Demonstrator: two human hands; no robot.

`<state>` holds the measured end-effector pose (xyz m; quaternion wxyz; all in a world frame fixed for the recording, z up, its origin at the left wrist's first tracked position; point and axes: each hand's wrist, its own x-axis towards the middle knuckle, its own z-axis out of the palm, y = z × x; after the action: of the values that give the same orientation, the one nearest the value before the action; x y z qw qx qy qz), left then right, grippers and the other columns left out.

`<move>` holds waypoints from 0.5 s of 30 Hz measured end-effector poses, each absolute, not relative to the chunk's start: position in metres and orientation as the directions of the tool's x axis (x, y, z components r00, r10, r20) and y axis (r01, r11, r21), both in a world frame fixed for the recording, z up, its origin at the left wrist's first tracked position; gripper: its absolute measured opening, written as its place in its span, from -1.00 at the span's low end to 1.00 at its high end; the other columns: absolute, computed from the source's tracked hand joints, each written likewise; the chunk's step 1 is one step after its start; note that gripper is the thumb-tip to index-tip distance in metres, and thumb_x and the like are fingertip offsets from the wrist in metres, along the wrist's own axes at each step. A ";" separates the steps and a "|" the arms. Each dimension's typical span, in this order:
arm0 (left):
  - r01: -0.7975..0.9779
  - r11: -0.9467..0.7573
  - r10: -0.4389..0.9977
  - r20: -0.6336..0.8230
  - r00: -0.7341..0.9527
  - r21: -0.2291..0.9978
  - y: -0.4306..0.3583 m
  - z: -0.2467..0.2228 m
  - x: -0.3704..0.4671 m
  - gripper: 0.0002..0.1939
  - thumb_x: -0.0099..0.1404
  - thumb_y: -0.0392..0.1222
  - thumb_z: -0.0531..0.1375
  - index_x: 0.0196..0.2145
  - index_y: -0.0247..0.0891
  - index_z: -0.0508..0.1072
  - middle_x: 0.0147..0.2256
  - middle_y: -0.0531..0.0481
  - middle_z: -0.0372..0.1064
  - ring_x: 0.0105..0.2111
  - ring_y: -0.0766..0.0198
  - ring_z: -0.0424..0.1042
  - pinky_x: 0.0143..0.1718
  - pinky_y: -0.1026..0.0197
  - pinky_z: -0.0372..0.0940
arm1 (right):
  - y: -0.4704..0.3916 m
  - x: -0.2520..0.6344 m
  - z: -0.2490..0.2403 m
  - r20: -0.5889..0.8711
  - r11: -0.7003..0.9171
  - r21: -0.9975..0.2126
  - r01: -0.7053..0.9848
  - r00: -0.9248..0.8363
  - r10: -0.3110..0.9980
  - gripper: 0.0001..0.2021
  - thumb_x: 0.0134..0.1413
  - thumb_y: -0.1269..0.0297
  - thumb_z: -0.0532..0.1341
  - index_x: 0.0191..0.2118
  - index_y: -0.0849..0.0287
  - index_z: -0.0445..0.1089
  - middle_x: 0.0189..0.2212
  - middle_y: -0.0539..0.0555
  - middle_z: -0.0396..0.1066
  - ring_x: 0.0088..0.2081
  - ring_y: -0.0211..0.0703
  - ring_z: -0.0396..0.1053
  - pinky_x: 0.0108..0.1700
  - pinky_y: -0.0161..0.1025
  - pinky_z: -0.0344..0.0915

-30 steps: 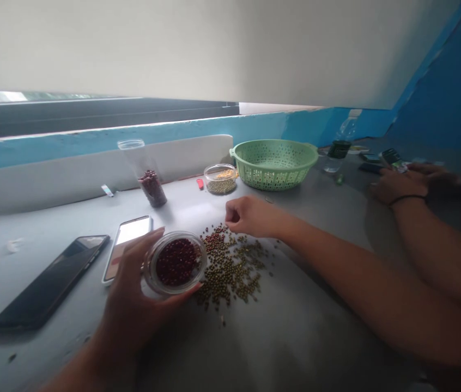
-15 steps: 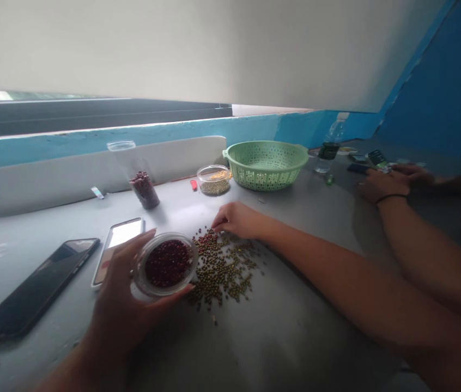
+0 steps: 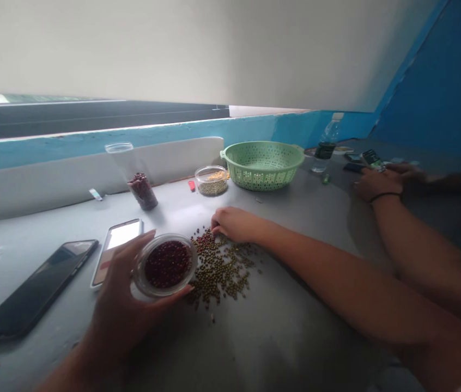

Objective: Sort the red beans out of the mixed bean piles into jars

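Note:
My left hand [image 3: 126, 299] is wrapped round a clear round jar [image 3: 194, 267] of dark red beans [image 3: 169, 265], its mouth facing me. Just right of the jar, mung beans [image 3: 222, 275] lie scattered on the table, mixed with red beans [image 3: 203, 243] at the pile's far edge. My right hand [image 3: 234, 224] rests over that far edge, fingers curled down and pressed together. Whatever its fingertips hold is hidden.
Beyond the pile stand a tall clear jar [image 3: 143, 191] of beans, a low tub [image 3: 211, 182] of small grains and a green colander [image 3: 265, 169]. Two phones [image 3: 38, 288] lie left. At right are a water bottle [image 3: 324, 149] and another person's hands [image 3: 380, 183].
The view has shifted slightly. My right hand has dipped a little nearer the pile, with its fingers more curled. My left hand still holds the jar.

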<state>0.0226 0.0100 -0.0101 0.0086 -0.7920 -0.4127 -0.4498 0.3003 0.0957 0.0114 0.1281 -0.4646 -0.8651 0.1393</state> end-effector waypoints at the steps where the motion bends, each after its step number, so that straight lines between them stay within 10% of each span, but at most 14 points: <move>1: 0.662 -0.656 0.650 0.717 0.251 0.362 0.010 -0.010 0.023 -0.03 0.09 0.12 0.50 0.38 0.03 0.23 0.24 -0.25 0.40 0.27 -0.38 0.39 0.19 -0.54 0.39 | 0.095 0.301 0.012 0.091 0.533 -0.355 0.768 -0.539 0.837 -0.83 0.31 0.36 0.30 -0.15 0.26 0.68 -0.16 0.26 0.63 -0.15 -0.08 0.52 -0.09 -0.22 0.30; 5: 0.656 -0.641 0.668 0.710 0.221 0.398 0.012 -0.012 0.023 -0.01 0.06 0.13 0.50 0.37 0.04 0.24 0.23 -0.23 0.41 0.25 -0.36 0.42 0.18 -0.52 0.42 | 0.092 0.305 0.017 0.126 0.532 -0.401 0.746 -0.530 0.838 -0.86 0.31 0.37 0.31 -0.18 0.25 0.66 -0.15 0.23 0.62 -0.13 -0.10 0.51 -0.05 -0.23 0.31; 9: 0.660 -0.631 0.679 0.701 0.217 0.407 0.014 -0.014 0.021 0.01 0.02 0.16 0.51 0.37 0.08 0.26 0.23 -0.18 0.42 0.27 -0.34 0.40 0.27 -0.53 0.34 | 0.089 0.304 0.027 0.134 0.368 -0.692 0.622 -0.389 0.911 -0.89 0.30 0.36 0.33 -0.20 0.27 0.61 -0.25 0.17 0.62 -0.24 -0.17 0.50 -0.09 -0.23 0.37; 12: 0.662 -0.643 0.666 0.708 0.235 0.385 0.014 -0.015 0.020 0.01 0.03 0.15 0.51 0.38 0.06 0.25 0.21 -0.18 0.43 0.25 -0.30 0.41 0.30 -0.48 0.32 | 0.088 0.300 0.032 -0.019 0.046 -0.960 0.276 -0.228 0.973 -0.90 0.35 0.39 0.30 -0.25 0.28 0.53 -0.32 0.13 0.59 -0.34 -0.26 0.47 -0.18 -0.28 0.44; 15: 0.661 -0.650 0.662 0.707 0.250 0.375 0.012 -0.013 0.021 0.02 0.04 0.14 0.52 0.38 0.03 0.25 0.22 -0.19 0.42 0.26 -0.27 0.41 0.31 -0.43 0.32 | 0.089 0.298 0.031 -0.177 -0.199 -0.975 -0.099 -0.194 0.965 -0.80 0.41 0.44 0.24 -0.33 0.28 0.45 -0.34 0.11 0.56 -0.35 -0.34 0.46 -0.18 -0.37 0.48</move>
<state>0.0207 0.0118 -0.0129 -0.0003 -0.7905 -0.4184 -0.4472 0.2977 0.0894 0.0314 0.4302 -0.4666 -0.4641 0.6179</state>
